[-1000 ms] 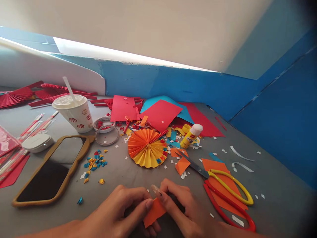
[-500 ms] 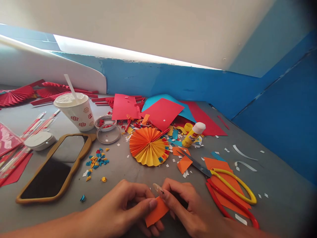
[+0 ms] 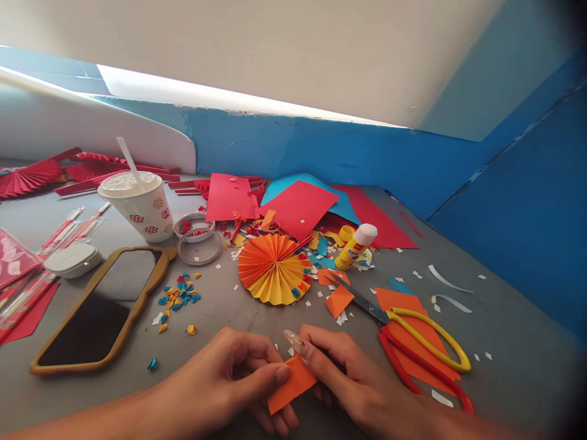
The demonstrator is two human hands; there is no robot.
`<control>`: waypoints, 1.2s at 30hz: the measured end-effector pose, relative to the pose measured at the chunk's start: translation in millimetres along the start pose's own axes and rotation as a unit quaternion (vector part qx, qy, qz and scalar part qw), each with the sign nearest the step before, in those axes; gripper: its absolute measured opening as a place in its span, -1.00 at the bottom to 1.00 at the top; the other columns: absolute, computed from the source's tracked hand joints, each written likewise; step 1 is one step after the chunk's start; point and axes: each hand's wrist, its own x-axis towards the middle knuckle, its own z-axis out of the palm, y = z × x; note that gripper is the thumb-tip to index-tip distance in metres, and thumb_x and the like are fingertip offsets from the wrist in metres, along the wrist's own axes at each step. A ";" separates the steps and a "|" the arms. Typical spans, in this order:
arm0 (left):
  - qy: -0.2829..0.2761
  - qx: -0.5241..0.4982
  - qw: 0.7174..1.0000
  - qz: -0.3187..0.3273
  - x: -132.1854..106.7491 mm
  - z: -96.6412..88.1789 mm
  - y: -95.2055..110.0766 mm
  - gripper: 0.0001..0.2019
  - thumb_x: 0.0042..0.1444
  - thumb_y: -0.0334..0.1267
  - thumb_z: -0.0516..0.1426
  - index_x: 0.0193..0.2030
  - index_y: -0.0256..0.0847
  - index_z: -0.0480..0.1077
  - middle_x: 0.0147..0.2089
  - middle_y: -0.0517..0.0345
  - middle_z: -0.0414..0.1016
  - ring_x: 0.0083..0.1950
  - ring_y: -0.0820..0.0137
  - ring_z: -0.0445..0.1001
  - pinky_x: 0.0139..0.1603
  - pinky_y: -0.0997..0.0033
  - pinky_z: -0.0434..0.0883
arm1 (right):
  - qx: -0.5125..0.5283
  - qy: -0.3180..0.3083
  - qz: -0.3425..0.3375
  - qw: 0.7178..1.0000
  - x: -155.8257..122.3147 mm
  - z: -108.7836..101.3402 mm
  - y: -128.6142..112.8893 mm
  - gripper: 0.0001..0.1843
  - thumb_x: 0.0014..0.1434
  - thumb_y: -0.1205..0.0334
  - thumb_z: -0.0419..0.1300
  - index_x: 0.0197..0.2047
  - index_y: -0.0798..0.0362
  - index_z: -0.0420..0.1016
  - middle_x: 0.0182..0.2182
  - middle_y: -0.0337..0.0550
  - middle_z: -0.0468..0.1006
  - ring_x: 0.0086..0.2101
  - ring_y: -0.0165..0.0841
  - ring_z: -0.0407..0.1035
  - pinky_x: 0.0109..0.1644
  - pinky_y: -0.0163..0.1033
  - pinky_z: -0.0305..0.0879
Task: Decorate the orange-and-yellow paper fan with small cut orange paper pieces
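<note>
Between my hands is a small piece of orange paper. My left hand pinches its left side, thumb on top and fingers beneath. My right hand grips its upper right corner with the thumb and fingers; some of those fingers are hidden under the hand. Beyond my hands lies a pleated paper fan, orange and yellow, with small blue and red bits on its right edge. Scissors with one yellow and one red handle rest to the right, over larger orange paper.
Behind the fan stand a glue stick and red paper sheets. At left are a phone, a lidded cup with straw, a tape roll and small paper petals. White scraps are scattered around.
The orange paper has turned slightly between my fingers, its right side rising a little. Both hands keep their hold. The whole view has shifted slightly.
</note>
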 end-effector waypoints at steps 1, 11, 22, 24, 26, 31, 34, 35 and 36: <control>0.001 0.001 1.000 0.001 0.0 0.3 -0.3 -0.69 0.22 -0.07 0.14 -0.25 -0.34 0.48 -0.31 -0.05 0.65 -0.33 0.37 0.61 -0.27 0.45 0.51 | 0.001 -0.004 -0.002 1.000 -0.3 -0.8 -1.1 -0.55 0.40 -0.08 -0.17 -0.35 0.05 0.24 -0.49 -0.34 0.23 -0.46 -0.47 0.11 -0.40 -0.34 0.06; -0.010 0.009 1.000 0.005 -0.5 -0.3 -0.7 -0.71 0.23 -0.08 0.14 -0.23 -0.31 0.47 -0.33 -0.02 0.66 -0.35 0.37 0.60 -0.26 0.41 0.51 | -0.032 -0.036 0.012 0.999 -1.9 -7.1 -8.4 -0.58 0.37 -0.10 -0.09 -0.36 0.04 0.22 -0.50 -0.36 0.20 -0.45 -0.45 0.09 -0.39 -0.34 0.03; 0.016 -0.006 0.999 0.033 -4.2 2.6 7.6 -0.69 0.21 -0.06 0.14 -0.28 -0.34 0.44 -0.31 -0.06 0.64 -0.31 0.35 0.58 -0.23 0.41 0.47 | 0.027 -0.051 0.017 0.998 -2.8 -8.4 -8.8 -0.59 0.36 -0.13 -0.07 -0.26 0.05 0.26 -0.45 -0.33 0.30 -0.44 -0.47 0.14 -0.39 -0.37 0.08; 0.024 0.014 0.999 0.035 -5.9 3.6 10.1 -0.71 0.20 -0.08 0.16 -0.29 -0.34 0.42 -0.31 -0.05 0.63 -0.31 0.33 0.57 -0.22 0.40 0.46 | -0.025 -0.069 0.018 0.997 -5.7 -11.5 -15.4 -0.66 0.36 -0.08 -0.05 -0.19 0.02 0.28 -0.40 -0.31 0.34 -0.40 -0.45 0.18 -0.34 -0.38 0.13; 0.029 0.045 0.998 0.036 -7.4 4.4 12.0 -0.71 0.20 -0.08 0.15 -0.30 -0.33 0.42 -0.32 -0.04 0.63 -0.29 0.32 0.56 -0.21 0.40 0.45 | -0.094 -0.065 0.007 0.993 -8.6 -14.7 -21.9 -0.73 0.37 -0.01 -0.03 -0.16 -0.01 0.33 -0.36 -0.30 0.39 -0.35 -0.43 0.24 -0.28 -0.38 0.19; 0.035 0.091 0.995 0.033 -9.0 4.7 12.5 -0.68 0.22 -0.05 0.12 -0.31 -0.33 0.44 -0.32 -0.05 0.64 -0.27 0.29 0.58 -0.19 0.40 0.46 | -0.182 -0.070 -0.003 0.981 -13.1 -20.7 -30.7 -0.73 0.40 0.10 -0.07 -0.08 -0.02 0.40 -0.25 -0.23 0.51 -0.23 -0.39 0.39 -0.11 -0.36 0.29; 0.028 0.054 0.998 0.031 -9.1 3.6 9.8 -0.70 0.20 -0.06 0.14 -0.30 -0.33 0.42 -0.31 -0.06 0.65 -0.28 0.30 0.59 -0.20 0.38 0.48 | -0.184 -0.071 -0.010 0.980 -14.9 -23.0 -32.1 -0.73 0.40 0.14 -0.07 0.01 -0.03 0.40 -0.19 -0.21 0.53 -0.19 -0.39 0.43 -0.07 -0.36 0.30; 0.025 0.044 0.998 0.030 -9.2 3.2 8.7 -0.70 0.20 -0.06 0.15 -0.31 -0.33 0.41 -0.31 -0.06 0.65 -0.30 0.30 0.59 -0.20 0.37 0.49 | -0.185 -0.070 -0.018 0.980 -15.5 -23.7 -32.3 -0.73 0.40 0.16 -0.06 0.02 -0.03 0.39 -0.18 -0.20 0.53 -0.17 -0.39 0.43 -0.06 -0.36 0.30; 0.024 0.038 0.999 0.029 -9.3 2.8 7.9 -0.70 0.19 -0.06 0.16 -0.31 -0.32 0.41 -0.31 -0.06 0.65 -0.30 0.30 0.59 -0.21 0.37 0.49 | -0.184 -0.070 -0.023 0.980 -16.1 -24.4 -32.2 -0.73 0.40 0.18 -0.06 0.03 -0.03 0.39 -0.16 -0.21 0.54 -0.16 -0.39 0.43 -0.06 -0.36 0.29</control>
